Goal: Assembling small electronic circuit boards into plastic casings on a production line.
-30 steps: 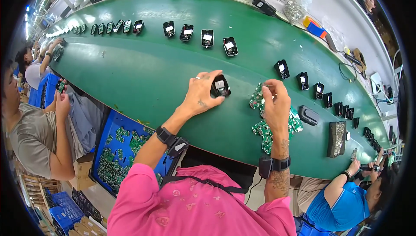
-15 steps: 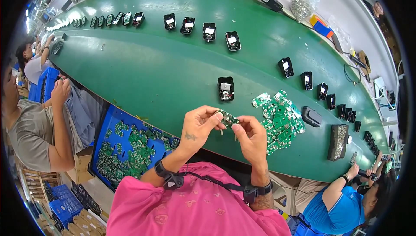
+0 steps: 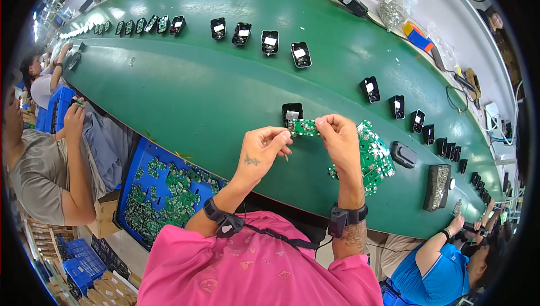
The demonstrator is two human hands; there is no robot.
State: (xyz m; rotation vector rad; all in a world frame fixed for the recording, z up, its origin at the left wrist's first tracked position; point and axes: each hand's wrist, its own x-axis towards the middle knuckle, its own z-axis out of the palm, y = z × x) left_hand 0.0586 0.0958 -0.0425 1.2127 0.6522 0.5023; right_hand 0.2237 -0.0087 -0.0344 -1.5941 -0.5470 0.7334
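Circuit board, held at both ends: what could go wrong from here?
1. The circuit board is pinched at its ends by left grip and right grip; it might slip or flex.
2. It overlaps the open black case in view, so might bump it; contact is unclear.
3. The right forearm overlaps the board pile and could scatter it.

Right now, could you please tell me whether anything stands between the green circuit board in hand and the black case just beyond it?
Nothing visible does: the left hand and right hand hold the green circuit board by its ends, and in this view it partly overlaps the black case.
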